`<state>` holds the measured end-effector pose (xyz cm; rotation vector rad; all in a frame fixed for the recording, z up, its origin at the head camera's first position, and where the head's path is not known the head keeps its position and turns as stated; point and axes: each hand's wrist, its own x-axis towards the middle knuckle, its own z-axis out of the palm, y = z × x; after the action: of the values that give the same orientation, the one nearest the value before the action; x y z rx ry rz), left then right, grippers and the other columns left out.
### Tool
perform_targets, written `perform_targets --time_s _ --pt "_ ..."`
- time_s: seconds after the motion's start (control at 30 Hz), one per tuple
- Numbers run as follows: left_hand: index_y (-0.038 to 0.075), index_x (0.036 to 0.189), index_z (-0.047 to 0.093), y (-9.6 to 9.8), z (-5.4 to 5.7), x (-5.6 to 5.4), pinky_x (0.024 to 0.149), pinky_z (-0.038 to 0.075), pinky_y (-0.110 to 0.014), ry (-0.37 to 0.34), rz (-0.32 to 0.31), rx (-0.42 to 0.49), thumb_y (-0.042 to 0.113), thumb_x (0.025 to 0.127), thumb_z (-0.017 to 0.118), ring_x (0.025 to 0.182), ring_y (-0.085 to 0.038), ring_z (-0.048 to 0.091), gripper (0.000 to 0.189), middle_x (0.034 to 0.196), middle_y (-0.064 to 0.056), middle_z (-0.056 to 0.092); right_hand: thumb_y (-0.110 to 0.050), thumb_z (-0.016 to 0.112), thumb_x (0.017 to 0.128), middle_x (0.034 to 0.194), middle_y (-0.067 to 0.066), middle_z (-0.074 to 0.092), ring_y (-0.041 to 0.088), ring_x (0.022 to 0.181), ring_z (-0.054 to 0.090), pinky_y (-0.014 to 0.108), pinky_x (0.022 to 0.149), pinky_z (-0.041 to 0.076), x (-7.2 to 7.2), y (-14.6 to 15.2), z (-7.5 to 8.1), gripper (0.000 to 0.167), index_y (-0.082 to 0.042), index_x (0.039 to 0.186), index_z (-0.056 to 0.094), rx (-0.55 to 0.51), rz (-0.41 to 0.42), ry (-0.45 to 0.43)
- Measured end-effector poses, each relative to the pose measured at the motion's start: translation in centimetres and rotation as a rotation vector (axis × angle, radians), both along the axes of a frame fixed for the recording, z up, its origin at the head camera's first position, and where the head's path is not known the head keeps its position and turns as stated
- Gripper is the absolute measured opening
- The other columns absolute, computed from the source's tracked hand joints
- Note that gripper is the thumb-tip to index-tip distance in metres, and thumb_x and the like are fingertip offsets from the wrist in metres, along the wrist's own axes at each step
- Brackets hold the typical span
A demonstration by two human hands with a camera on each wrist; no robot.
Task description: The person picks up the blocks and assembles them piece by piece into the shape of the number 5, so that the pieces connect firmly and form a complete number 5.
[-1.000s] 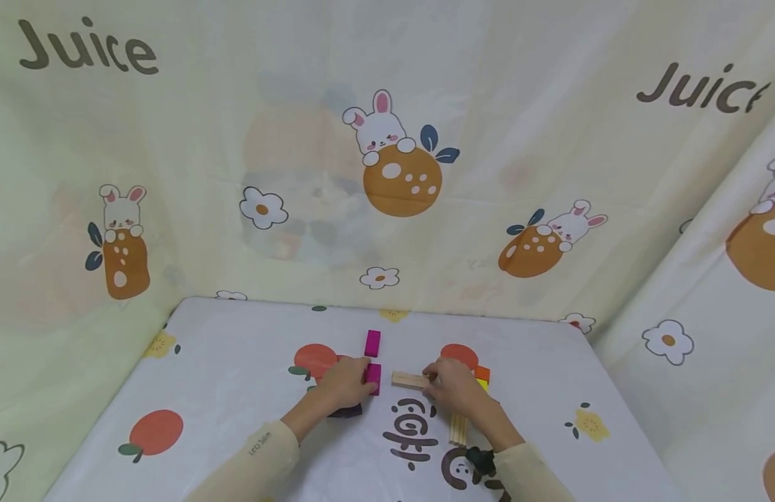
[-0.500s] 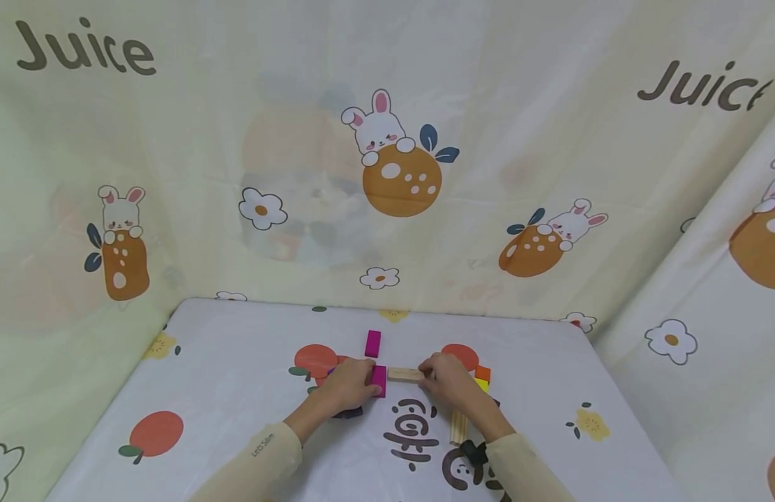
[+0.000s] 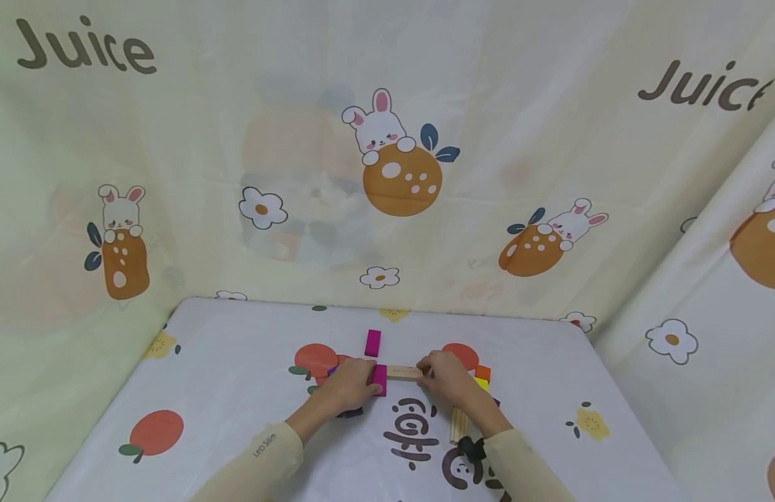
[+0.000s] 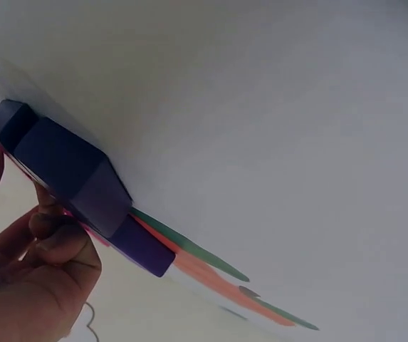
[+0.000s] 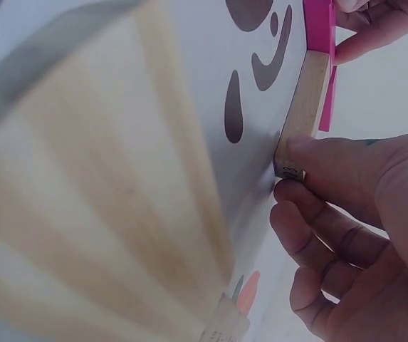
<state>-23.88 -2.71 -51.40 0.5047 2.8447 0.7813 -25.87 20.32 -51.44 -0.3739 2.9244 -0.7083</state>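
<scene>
My left hand (image 3: 344, 385) pinches a magenta block (image 3: 379, 381) lying on the tablecloth, thumb at its near end and a finger at its far end. From the other side, my right hand (image 3: 451, 381) holds the right end of a plain wooden block (image 3: 402, 373) between thumb and fingers. That block's left end meets the magenta block's side, as the right wrist view shows with the wooden block (image 5: 308, 100) against the magenta one (image 5: 319, 25). A second magenta block (image 3: 373, 343) lies just beyond. Dark blue and purple blocks (image 4: 68, 160) stand close beside my left hand, partly hidden by it.
Right of my right hand lie an orange block (image 3: 483, 373) and a yellow block (image 3: 482, 384). Several plain wooden blocks (image 3: 459, 427) sit side by side under my right forearm, near a black object (image 3: 471, 448) at the sleeve. A printed curtain (image 3: 324, 237) rises behind the table.
My right hand has slid the wooden block left and slightly away until it meets the magenta block. My left hand has shifted its magenta block slightly right.
</scene>
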Motion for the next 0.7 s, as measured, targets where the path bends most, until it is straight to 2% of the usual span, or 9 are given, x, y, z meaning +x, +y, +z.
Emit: perform_targets --time_s 0.23,0.7 --pt "0.003 0.117 0.07 0.13 -0.25 -0.13 0.064 0.047 -0.023 -0.002 -0.01 -0.012 0.024 0.097 0.078 0.073 -0.013 0.055 0.03 0.08 -0.001 0.062 -0.014 0.084 0.091 0.095 0.003 0.072 0.014 0.083 0.059 0.032 0.082 0.061 -0.41 -0.05 -0.33 0.028 -0.006 0.118 0.08 0.018 -0.008 -0.003" --pt "0.0 0.133 0.067 -0.08 -0.07 -0.23 0.069 0.052 -0.024 0.014 -0.043 -0.05 0.025 0.098 0.077 0.078 -0.013 0.056 0.044 0.09 -0.005 0.068 -0.013 0.084 0.091 0.097 0.005 0.073 0.016 0.083 0.059 0.034 0.082 0.062 0.12 -0.34 0.26 0.029 -0.005 0.118 0.079 0.01 -0.03 -0.024"
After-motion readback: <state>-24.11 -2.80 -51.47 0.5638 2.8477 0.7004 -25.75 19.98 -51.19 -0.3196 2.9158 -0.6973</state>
